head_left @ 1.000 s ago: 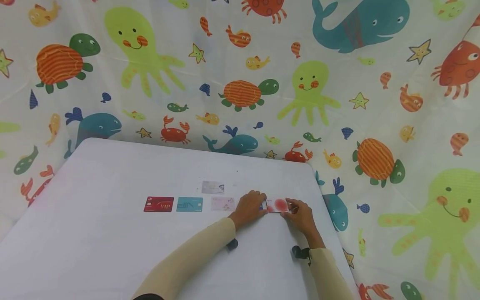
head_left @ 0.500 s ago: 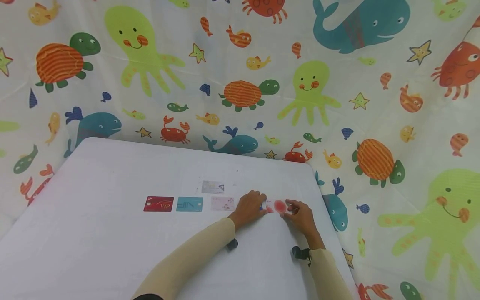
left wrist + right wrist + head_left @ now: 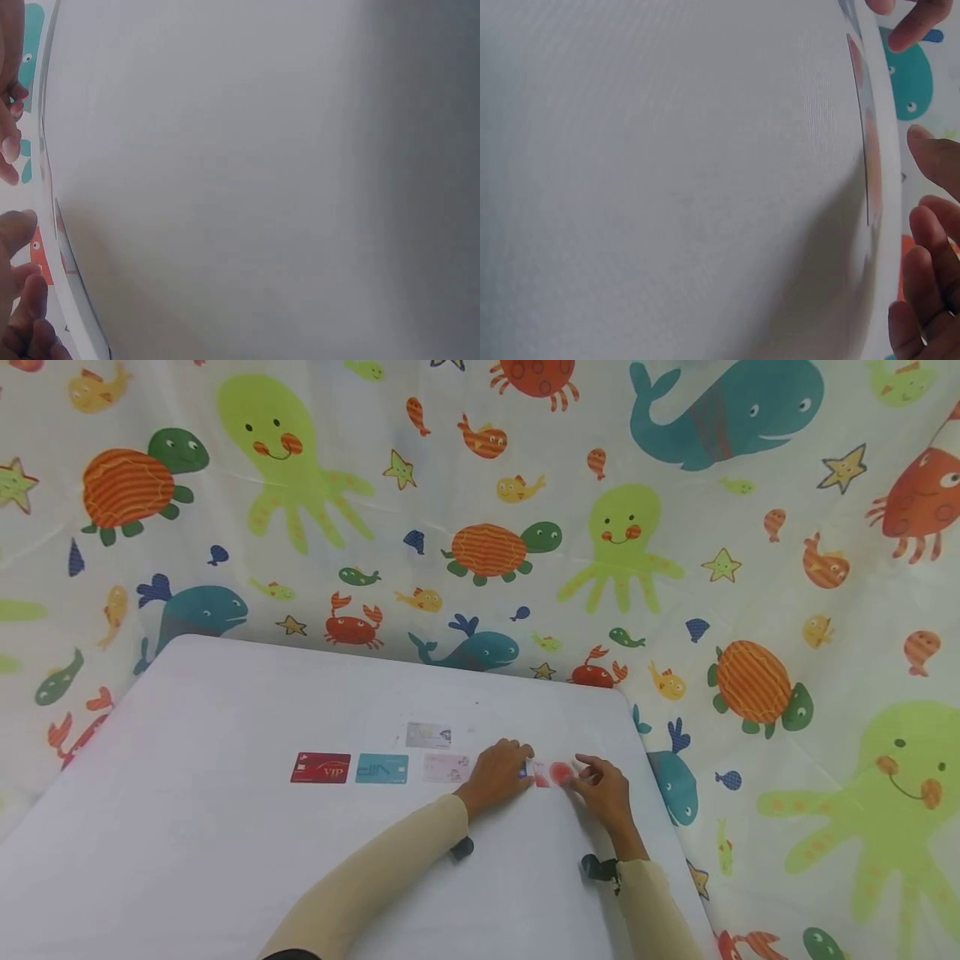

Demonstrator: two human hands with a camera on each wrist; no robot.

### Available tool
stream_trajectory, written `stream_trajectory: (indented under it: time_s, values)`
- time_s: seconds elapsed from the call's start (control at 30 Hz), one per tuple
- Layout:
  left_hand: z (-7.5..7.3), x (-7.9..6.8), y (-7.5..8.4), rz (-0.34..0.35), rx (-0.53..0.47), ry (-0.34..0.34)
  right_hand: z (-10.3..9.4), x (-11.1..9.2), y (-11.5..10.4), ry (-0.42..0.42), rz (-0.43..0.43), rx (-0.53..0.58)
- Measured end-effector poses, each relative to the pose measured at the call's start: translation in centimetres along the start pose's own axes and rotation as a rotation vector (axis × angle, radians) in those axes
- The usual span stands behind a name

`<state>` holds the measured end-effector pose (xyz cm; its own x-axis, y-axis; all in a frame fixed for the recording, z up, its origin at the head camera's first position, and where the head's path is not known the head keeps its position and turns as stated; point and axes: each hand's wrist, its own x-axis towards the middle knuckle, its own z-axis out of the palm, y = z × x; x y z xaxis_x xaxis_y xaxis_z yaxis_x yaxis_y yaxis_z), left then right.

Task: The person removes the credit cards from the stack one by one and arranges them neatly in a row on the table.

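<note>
In the head view, my left hand (image 3: 497,777) is over the left end of a white card with a red circle (image 3: 560,773). Its thumb and fingers are spread, with a bit of blue showing between them. My right hand (image 3: 606,795) is beside the card's right end, thumb and fingers parted; whether a fingertip touches the card is unclear. The card lies flat on the white table, seen nearly edge-on in the right wrist view as a thin strip (image 3: 871,142). In the left wrist view, fingertips of the left hand (image 3: 26,289) show at the lower left.
Left of the hands lie a red VIP card (image 3: 321,768), a teal card (image 3: 382,768) and a pale pink card (image 3: 446,767) in a row. Above them is a silver-grey card (image 3: 429,735). A sea-animal curtain (image 3: 390,510) hangs behind the white table (image 3: 187,843).
The right fingers have eased off the card's right end. The card looks fully flat and slightly left of before. My left hand has barely moved; the head view has shifted slightly.
</note>
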<state>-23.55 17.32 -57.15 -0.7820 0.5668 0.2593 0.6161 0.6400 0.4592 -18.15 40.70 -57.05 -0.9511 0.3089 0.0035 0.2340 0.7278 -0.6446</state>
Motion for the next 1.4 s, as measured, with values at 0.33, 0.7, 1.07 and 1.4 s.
stream_trajectory:
  time_s: [0.33, 0.7, 1.07, 1.4]
  values:
    - [-1.2, -0.4, -1.2, -0.041, -0.036, 0.01, 0.4, -0.1, -1.5, 0.001, -0.001, 0.062]
    - [-1.9, -0.8, -1.9, -0.072, 0.022, 0.101, 0.8, 0.2, -3.0, 0.03, -0.076, 0.072]
    - [-3.0, -1.2, -3.0, -0.058, 0.011, 0.147, 1.4, 0.7, -4.4, 0.004, -0.068, 0.089]
    - [-4.6, -2.1, -4.8, -0.072, 0.055, 0.15, 2.5, 1.0, -5.9, -0.018, -0.1, 0.085]
